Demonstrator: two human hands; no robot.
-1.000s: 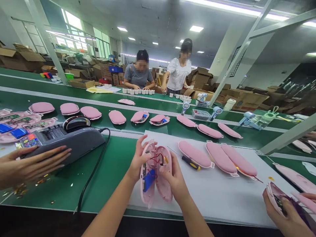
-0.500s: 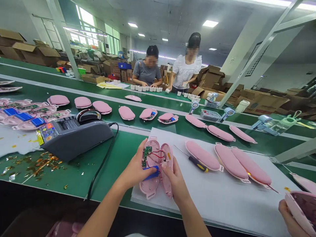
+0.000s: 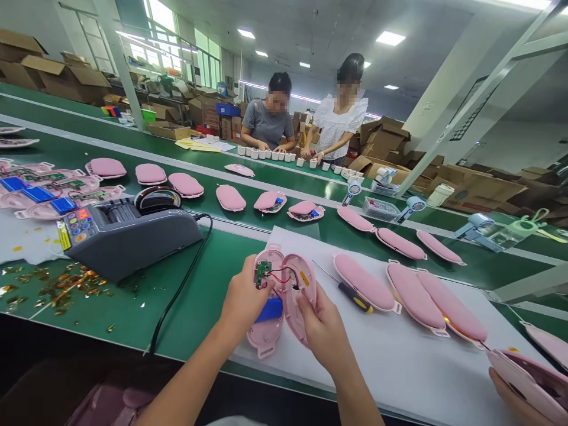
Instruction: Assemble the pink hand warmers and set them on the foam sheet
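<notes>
My left hand (image 3: 242,299) grips the left half of an opened pink shell (image 3: 266,331), which carries a green circuit board (image 3: 262,272) and a blue battery (image 3: 270,310). My right hand (image 3: 323,328) holds the other pink half (image 3: 300,283), joined to the first by red and black wires. Both halves sit just above a white mat (image 3: 399,355). A yellow-handled screwdriver (image 3: 350,293) lies on the mat to the right, beside closed pink shells (image 3: 364,283).
A grey tape dispenser (image 3: 124,234) with a black cable (image 3: 177,296) stands on the green bench at left. A row of pink shells (image 3: 231,197) rides the conveyor. Two people work across the line. A co-worker's hand (image 3: 519,402) holds a pink shell at the lower right.
The view has shifted, so everything sits lower right. A neighbour's hand at the left has gone from view. The two halves have been spread wider and tilted toward the mat.
</notes>
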